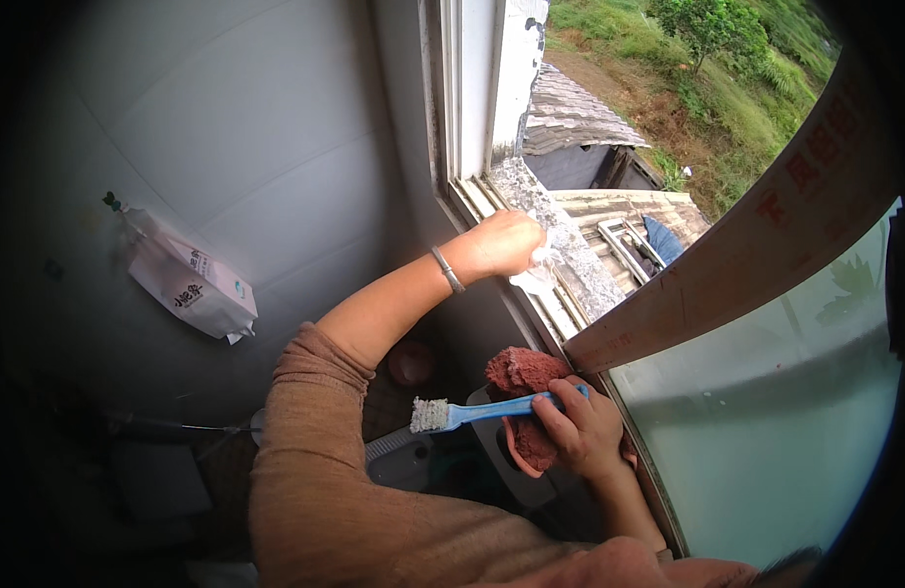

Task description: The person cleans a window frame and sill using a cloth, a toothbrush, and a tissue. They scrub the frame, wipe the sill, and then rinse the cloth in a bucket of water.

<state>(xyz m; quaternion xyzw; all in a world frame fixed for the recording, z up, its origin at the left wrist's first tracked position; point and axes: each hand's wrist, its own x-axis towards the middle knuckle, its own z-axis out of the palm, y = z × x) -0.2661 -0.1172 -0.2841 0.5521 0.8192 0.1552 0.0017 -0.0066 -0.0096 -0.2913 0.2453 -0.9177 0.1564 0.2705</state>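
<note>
My left hand, with a silver bangle at its wrist, is closed around a crumpled white tissue or thin cloth. It presses down at the lower track of a sliding window. Nearer my body, my right hand grips a small brush by its blue handle. The pale, worn bristles point left. A crumpled reddish-brown cloth with a pinkish edge hangs by the same hand, partly behind the brush. Whether the fingers also hold that cloth is partly hidden.
A frosted glass pane in its frame stands close at my right. A rough stone sill lies outside, above a corrugated roof. A white bag hangs on the tiled wall. Below are a squat toilet and a pale container.
</note>
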